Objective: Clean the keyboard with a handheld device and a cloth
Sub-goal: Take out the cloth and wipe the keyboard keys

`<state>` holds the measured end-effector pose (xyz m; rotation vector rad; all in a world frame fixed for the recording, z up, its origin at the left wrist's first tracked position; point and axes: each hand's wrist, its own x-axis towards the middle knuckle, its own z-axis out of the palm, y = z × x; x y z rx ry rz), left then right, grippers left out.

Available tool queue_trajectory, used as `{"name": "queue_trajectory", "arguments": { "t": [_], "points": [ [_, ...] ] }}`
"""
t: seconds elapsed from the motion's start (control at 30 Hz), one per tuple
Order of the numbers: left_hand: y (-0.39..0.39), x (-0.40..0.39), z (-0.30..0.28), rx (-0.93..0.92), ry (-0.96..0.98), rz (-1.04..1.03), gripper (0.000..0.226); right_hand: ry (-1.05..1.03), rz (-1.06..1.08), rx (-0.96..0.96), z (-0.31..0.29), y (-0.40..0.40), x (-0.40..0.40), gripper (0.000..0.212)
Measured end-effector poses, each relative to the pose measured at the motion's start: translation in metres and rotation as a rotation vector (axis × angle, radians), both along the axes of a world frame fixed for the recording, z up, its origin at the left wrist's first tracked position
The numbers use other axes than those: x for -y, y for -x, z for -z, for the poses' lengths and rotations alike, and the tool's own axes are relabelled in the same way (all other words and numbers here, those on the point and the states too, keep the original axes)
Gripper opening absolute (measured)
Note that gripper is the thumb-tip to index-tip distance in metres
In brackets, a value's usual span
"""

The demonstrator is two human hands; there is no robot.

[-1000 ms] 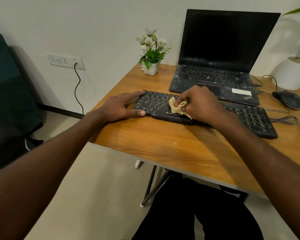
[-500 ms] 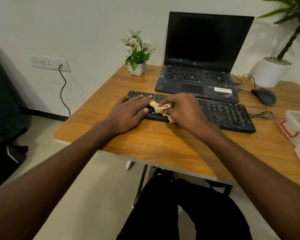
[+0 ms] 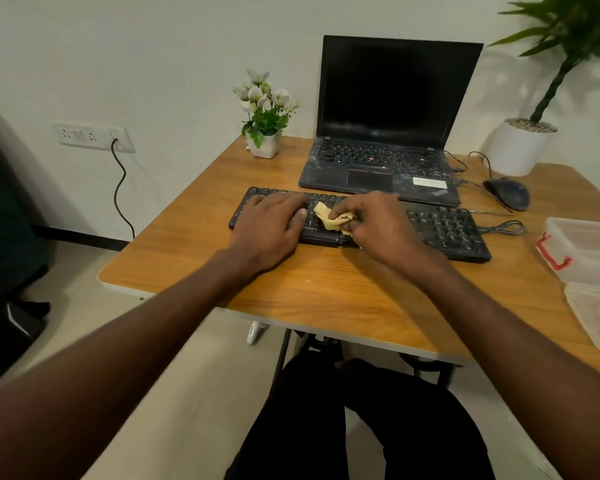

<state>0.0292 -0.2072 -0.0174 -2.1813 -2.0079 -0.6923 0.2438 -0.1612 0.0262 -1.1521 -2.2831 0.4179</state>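
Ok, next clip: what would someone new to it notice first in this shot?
Both hands on the black keyboard mid-table: the right hand pinches a crumpled yellow cloth against the keys, while the left hand lies flat on the keyboard's left end. Behind it, a dusty open laptop with a dark screen stands against the wall.

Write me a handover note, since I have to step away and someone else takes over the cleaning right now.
Left hand: flat on the left part of the keyboard, steadying it.
Right hand: grips the yellow cloth, pressed onto the keys near the middle.
Keyboard lies on the wooden table in front of the laptop.
Done: wiping is under way.
Left: how much is wiped cannot be told; no handheld device is in view.
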Motion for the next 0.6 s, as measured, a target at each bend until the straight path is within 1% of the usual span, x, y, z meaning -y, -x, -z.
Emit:
{"name": "queue_trajectory", "arguments": {
  "t": [0.1,0.23,0.27,0.3,0.37,0.4,0.47,0.53,0.6],
  "points": [
    [-0.014,-0.003,0.009,-0.021,0.019,-0.027,0.057,-0.050,-0.007,0.056,-0.001,-0.010,-0.001,0.033],
    [-0.013,-0.003,0.011,-0.051,0.020,-0.086,0.052,-0.117,0.158,0.206,-0.007,-0.035,-0.009,0.028],
    [-0.014,-0.003,0.011,-0.048,0.015,-0.088,0.051,-0.121,0.188,0.212,-0.007,-0.037,-0.009,0.027],
    [-0.015,-0.003,0.010,-0.042,0.010,-0.089,0.051,-0.124,0.186,0.178,-0.006,-0.037,-0.007,0.028],
    [-0.015,-0.003,0.011,-0.030,0.000,-0.085,0.053,-0.118,0.091,0.067,-0.002,-0.030,0.003,0.031],
    [-0.014,-0.004,0.012,-0.023,-0.001,-0.078,0.053,-0.121,0.018,0.053,0.002,-0.028,0.009,0.033],
    [-0.012,-0.006,0.013,0.000,0.001,-0.057,0.052,-0.146,-0.078,0.110,0.011,-0.029,0.018,0.036],
    [-0.011,-0.008,0.015,0.013,0.001,-0.051,0.051,-0.162,-0.060,0.120,0.017,-0.041,0.018,0.036],
    [-0.011,-0.009,0.016,0.003,-0.006,-0.053,0.051,-0.151,0.009,0.072,0.018,-0.055,0.015,0.034]
  ]
}}
